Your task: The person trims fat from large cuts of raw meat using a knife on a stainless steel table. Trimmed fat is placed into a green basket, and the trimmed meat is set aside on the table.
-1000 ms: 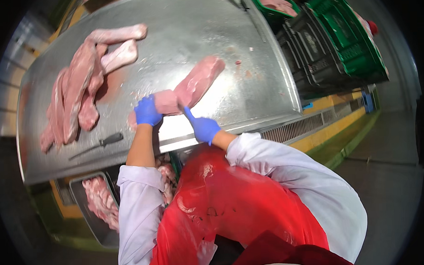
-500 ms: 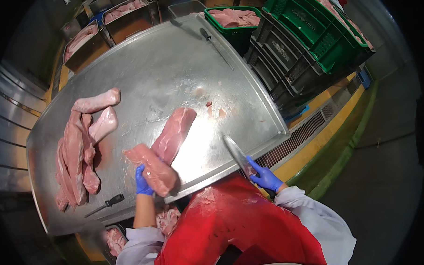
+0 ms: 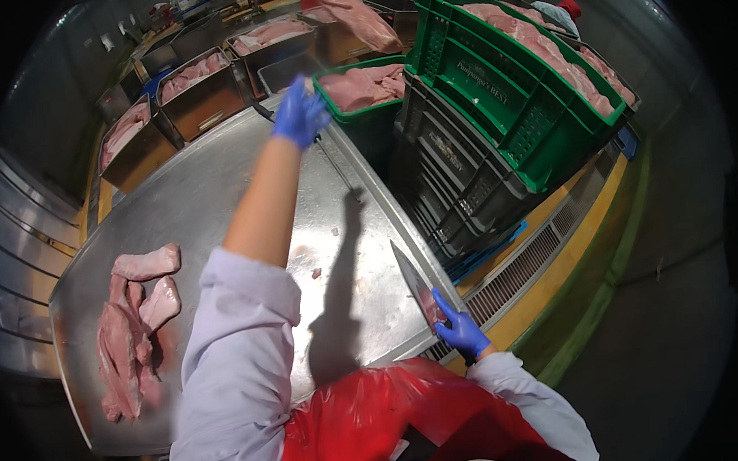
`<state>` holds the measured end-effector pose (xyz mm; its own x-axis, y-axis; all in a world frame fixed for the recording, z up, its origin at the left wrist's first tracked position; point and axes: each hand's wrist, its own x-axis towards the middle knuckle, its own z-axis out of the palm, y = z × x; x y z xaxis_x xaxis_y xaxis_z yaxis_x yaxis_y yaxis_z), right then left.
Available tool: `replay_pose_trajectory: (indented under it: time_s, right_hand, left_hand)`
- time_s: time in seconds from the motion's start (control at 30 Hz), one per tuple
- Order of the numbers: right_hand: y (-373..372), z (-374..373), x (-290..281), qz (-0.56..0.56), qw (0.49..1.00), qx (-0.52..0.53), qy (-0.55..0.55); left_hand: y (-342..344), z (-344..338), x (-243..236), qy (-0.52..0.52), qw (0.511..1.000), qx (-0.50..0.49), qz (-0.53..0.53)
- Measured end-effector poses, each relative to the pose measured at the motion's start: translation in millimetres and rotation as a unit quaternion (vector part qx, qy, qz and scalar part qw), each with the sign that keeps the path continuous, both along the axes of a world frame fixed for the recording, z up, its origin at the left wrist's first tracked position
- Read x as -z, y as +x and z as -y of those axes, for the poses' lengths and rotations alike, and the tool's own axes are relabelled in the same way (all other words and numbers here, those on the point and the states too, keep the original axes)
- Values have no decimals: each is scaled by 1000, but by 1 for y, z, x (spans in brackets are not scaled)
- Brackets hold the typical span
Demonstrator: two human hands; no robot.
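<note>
My left hand (image 3: 301, 115), in a blue glove, reaches over the table's far edge, fingers apart with nothing in them. Beyond it, a long pink cut of meat (image 3: 357, 19) hangs in the air above the far metal bins, clear of my hand. My right hand (image 3: 464, 338), also blue-gloved, grips a knife (image 3: 411, 279) at the table's near right edge, its blade angled up and left. Several strips of meat (image 3: 129, 336) lie heaped on the left of the metal table (image 3: 213, 187). Under my left hand, a thin steel rod (image 3: 337, 166) lies along the far edge, its handle partly hidden.
A green bin (image 3: 365, 113) of meat stands against the table's far right edge. Beside it, a full green crate (image 3: 494, 88) tops a stack of black crates (image 3: 448, 171). Metal bins of meat (image 3: 198, 102) line the far side. A floor grate (image 3: 516, 262) runs at the right.
My left hand has let go of the meat it held and swung far forward. Both cuts are gone from the table's near middle; one is airborne. My right hand still holds the knife.
</note>
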<state>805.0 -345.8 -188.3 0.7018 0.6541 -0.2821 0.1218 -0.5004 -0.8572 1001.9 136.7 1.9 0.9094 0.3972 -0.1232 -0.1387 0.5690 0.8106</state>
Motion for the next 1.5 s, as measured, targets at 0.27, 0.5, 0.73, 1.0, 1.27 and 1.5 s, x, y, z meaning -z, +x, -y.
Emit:
replay_pose_trajectory:
  time_s: [0.27, 0.5, 0.73, 1.0, 1.27, 1.5]
  right_hand:
    - [18, 30, 24, -110, 990, -1, -92]
    - [59, -18, 40, -124, 991, -31, -25]
    - [64, -14, 40, -28, 999, 5, -17]
    - [56, 11, 26, -154, 984, 79, -38]
    - [21, -38, 26, -170, 984, 38, -33]
    - [-40, -116, 21, -122, 992, -30, -8]
  left_hand:
    - [-380, 8, 293, 710, 543, -105, -436]
    - [-419, -2, 264, 542, 633, 11, -554]
    - [-291, 25, 226, -21, 990, -9, -138]
    - [78, -23, 27, 0, 993, 107, -51]
    - [-146, 11, 327, 313, 922, -62, -218]
    - [-449, -98, 289, 544, 763, -186, -295]
